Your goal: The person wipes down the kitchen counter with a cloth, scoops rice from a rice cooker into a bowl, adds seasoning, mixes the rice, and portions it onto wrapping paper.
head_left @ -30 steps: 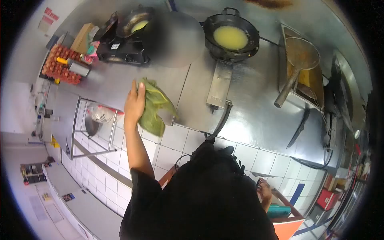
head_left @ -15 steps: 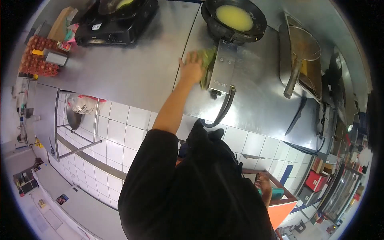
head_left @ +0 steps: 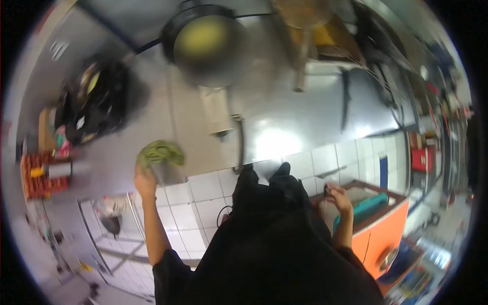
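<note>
My left hand (head_left: 146, 179) grips a crumpled green cloth (head_left: 161, 152) at the front edge of the steel counter (head_left: 198, 152). My right hand (head_left: 339, 198) is raised beside the orange cabinet (head_left: 378, 234). Its fingers are curled together, with a small dark spot at their tips, too blurred to name. Farther back on the counter, a black wok (head_left: 173, 38) with yellow liquid (head_left: 203, 36) sits on a stove whose pale metal front (head_left: 216, 109) faces me.
A black portable stove (head_left: 101, 109) stands at the left, near stacked egg trays (head_left: 35, 178). To the right are a strainer's handle (head_left: 302, 68) and a long dark knife-like tool (head_left: 345, 99). A black hose (head_left: 241, 145) hangs over the counter edge.
My left hand has drawn the green cloth away from beside the stove, left and toward the front edge. My right hand has come up into fuller view. The camera has turned.
</note>
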The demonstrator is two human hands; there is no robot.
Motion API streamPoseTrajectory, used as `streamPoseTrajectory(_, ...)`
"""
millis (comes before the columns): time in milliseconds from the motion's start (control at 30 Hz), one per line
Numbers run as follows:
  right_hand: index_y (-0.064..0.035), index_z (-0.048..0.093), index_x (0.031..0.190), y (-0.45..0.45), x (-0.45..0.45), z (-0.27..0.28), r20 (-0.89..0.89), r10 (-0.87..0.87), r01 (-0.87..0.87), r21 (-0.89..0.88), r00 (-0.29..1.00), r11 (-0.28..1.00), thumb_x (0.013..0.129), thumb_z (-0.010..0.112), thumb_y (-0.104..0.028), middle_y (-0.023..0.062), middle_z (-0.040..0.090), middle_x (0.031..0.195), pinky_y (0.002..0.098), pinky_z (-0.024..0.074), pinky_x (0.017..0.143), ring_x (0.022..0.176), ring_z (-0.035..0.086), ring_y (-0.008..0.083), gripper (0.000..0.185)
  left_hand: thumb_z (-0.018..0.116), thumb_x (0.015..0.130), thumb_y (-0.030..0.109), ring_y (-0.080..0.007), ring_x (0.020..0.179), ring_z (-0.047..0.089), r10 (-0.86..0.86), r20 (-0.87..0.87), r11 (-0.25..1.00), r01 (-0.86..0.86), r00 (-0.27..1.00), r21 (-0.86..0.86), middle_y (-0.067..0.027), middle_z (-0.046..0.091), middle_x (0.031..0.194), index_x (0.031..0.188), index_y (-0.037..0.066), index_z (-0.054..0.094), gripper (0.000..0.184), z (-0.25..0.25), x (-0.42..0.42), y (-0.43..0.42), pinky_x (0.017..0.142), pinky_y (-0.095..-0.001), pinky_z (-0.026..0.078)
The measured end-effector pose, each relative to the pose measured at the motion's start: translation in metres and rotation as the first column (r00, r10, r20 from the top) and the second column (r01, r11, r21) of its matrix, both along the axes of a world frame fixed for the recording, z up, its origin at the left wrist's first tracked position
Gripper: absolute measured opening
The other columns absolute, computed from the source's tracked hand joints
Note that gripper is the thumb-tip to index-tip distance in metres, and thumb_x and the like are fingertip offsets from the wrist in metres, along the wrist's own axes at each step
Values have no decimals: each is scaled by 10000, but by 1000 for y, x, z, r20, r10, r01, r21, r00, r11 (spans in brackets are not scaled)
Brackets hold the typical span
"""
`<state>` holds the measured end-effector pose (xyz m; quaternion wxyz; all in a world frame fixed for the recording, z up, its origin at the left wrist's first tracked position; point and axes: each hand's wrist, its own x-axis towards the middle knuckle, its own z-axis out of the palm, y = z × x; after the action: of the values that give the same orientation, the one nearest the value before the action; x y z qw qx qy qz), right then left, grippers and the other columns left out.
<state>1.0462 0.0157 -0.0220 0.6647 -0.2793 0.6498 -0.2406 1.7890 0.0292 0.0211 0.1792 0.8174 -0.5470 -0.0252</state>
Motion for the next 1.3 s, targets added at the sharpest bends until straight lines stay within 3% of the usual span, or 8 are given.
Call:
streamPoseTrajectory(67,-60,551,1359,-20,-14,-3,97,-46,48,-24,994,999,920,671,-273,18,624,1052,379,569,810,873,628,152,502,574,886,85,-411,1122,618,255,-226,966,-260,940,6,-234,588,1331,1403,8,491,530,-48,-6,-19,961,-468,506)
streamPoseTrajectory(133,-69,512,1394,-42,-11,14,289,-176,197,-45,941,979,928,658,-268,30,632,1037,398,579,814,876,637,159,527,578,904,120,-403,1190,584,152,255,988,-157,955,-4,-231,515,1426,1397,-18,479,522,-120,-58,-21,996,-469,488)
streamPoseTrajectory(367,-103,527,1367,-71,-98,7,749,-480,676,59,456,734,955,564,-394,82,661,1017,420,564,728,868,651,199,505,591,878,181,-393,758,696,-209,-141,724,250,968,643,-244,701,1064,1148,-8,633,332,48,-226,-21,727,-469,547)
streamPoseTrajectory(533,-130,622,1118,-127,-153,-1,592,-612,621,225,525,750,974,568,-443,33,649,945,382,534,627,838,636,172,349,579,902,212,-169,780,628,180,-754,982,-68,631,177,-120,712,941,1154,-30,666,361,153,-345,-80,726,-348,513)
streamPoseTrajectory(733,-43,690,873,-315,-122,68,-72,32,-54,-320,997,946,853,758,-415,22,616,658,316,467,530,591,588,155,378,629,918,519,-329,1088,634,187,-330,946,-79,925,315,-256,652,1210,1341,-56,543,719,90,-448,-158,961,-378,478)
streamPoseTrajectory(933,-26,640,1216,-440,-42,13,-877,115,-448,-122,466,886,895,646,-442,208,668,1191,414,533,917,1126,655,320,526,528,918,657,-465,1440,310,95,-8,961,-89,995,261,-295,290,1572,1562,102,304,879,9,-503,-239,1183,-494,259)
streamPoseTrajectory(1067,-30,656,1197,-459,-47,-51,-988,-59,-583,-132,142,802,896,637,-416,210,681,1112,414,537,907,1120,656,314,490,446,1003,494,-480,1431,306,-112,172,946,52,979,319,-264,299,1578,1553,96,320,691,-73,-485,-294,1170,-548,263)
streamPoseTrajectory(1300,-112,751,1026,-369,-183,61,-707,472,-522,168,528,836,707,750,-469,167,728,1024,426,570,829,978,704,334,479,439,1020,310,-462,1391,374,-264,6,955,260,965,145,-279,481,1441,1457,-8,440,540,-87,-619,-349,1177,-564,230)
